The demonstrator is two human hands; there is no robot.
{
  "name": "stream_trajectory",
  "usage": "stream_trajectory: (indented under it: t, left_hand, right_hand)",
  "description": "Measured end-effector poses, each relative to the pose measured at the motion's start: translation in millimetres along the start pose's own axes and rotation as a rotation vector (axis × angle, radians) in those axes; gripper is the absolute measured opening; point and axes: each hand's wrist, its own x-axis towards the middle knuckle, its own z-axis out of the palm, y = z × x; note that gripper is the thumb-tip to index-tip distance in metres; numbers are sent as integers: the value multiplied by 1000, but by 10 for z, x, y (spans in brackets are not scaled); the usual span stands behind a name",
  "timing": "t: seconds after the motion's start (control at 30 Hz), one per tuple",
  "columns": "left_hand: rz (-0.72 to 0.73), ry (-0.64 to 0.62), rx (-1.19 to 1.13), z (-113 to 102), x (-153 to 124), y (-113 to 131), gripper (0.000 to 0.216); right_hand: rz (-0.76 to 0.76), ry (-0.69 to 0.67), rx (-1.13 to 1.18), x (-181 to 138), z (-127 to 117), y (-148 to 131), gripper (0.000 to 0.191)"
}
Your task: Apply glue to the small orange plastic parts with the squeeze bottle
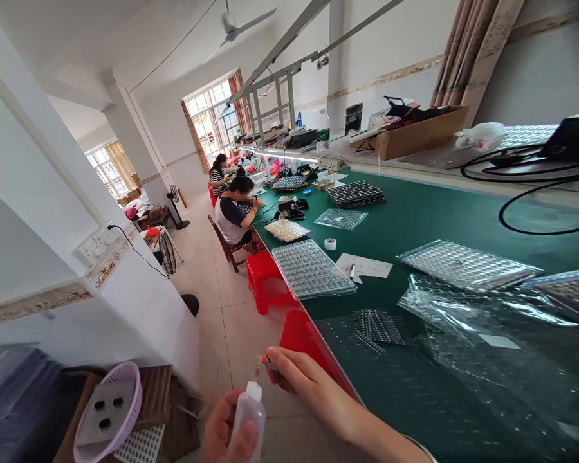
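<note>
Your left hand [220, 436] is wrapped around the little white bottle [249, 413] at the bottom middle, and it stands straight up. Your right hand [305, 384] pinches a tiny red-tipped stick [266, 361] just above the bottle's tip, a bit to its right.

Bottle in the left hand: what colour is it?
Translucent white bottle, seen in the head view.

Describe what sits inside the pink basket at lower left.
In the pink basket lies a grey flat plate with dark holes. It covers most of the basket's bottom, so anything beneath it is hidden.
</note>
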Motion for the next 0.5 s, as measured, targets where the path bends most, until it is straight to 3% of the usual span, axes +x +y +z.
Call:
stream_trajectory:
  t: [0.3,0.5]
  left_hand:
    - [-39,14,-8,-33,-2,10,54]
    - [96,68,-54,-22,86,-71,68]
  right_hand:
    - [62,101,172,83,-2,147,66]
    - [39,157,181,-122,144,326,56]
